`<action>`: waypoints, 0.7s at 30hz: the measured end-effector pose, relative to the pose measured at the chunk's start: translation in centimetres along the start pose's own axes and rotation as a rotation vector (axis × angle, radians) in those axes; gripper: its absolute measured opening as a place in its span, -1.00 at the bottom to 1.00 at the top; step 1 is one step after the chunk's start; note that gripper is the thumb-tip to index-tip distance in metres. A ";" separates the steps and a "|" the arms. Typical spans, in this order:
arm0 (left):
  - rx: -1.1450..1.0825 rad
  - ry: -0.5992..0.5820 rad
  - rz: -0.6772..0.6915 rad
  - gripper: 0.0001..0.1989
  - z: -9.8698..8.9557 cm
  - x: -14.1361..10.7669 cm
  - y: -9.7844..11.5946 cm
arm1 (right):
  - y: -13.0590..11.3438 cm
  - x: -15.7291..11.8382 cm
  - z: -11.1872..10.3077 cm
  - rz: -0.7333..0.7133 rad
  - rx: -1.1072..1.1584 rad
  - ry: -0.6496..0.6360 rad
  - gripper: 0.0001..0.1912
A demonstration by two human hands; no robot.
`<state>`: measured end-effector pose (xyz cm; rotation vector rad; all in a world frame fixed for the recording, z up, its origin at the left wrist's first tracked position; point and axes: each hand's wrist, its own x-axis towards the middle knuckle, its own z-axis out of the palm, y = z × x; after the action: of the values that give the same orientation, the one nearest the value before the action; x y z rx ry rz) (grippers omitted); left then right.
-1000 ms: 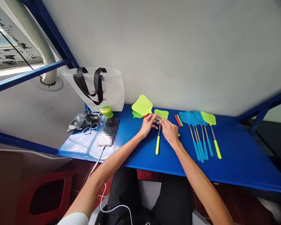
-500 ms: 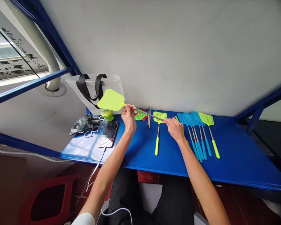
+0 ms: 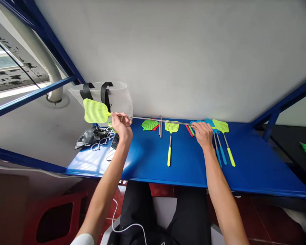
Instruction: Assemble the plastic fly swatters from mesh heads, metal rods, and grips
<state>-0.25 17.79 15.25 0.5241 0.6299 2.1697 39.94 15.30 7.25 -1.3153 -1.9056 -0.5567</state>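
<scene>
A yellow-green fly swatter (image 3: 96, 111) is held level above the table, its thin metal rod stretched out long between my hands. My left hand (image 3: 122, 126) is closed on the rod just beside the mesh head. At the other end, my right hand (image 3: 203, 134) is closed round the handle, which its fingers mostly hide. Under the rod lies another yellow-green fly swatter (image 3: 169, 156). Several blue fly swatters (image 3: 221, 154) and one more yellow-green swatter (image 3: 231, 156) lie by my right hand, partly covered by it.
On the blue table (image 3: 148, 166) are green mesh heads (image 3: 150, 125) over a red one, metal rods (image 3: 160, 127), and red and green handles (image 3: 189, 131). At the left are a white bag (image 3: 121, 98), black plastic (image 3: 88, 137), white rings (image 3: 95, 147) and a phone (image 3: 112, 151).
My hands have moved apart, the left leftward and the right rightward. More of the swatter's metal rod now shows between them, and its head has shifted left in front of the bag.
</scene>
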 end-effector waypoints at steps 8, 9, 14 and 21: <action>0.057 -0.089 -0.108 -0.46 1.6 -4.7 -8.4 | -1.0 -0.1 -0.4 0.088 -0.015 -0.011 -0.60; 0.073 -0.090 -0.137 -0.46 1.6 -5.1 -9.2 | -1.1 -0.1 -0.4 0.109 -0.028 -0.019 -0.58; 0.162 -0.093 -0.236 -0.42 1.0 -6.2 -11.9 | -2.6 0.2 0.3 0.126 -0.015 -0.061 -0.57; 0.288 -0.482 -0.375 -0.36 2.0 -13.4 -13.4 | -8.7 0.7 2.0 0.142 0.073 -0.117 -0.59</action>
<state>16.62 15.19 6.84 0.9623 0.7048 1.5330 31.10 13.83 7.00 -1.4492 -1.8890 -0.3418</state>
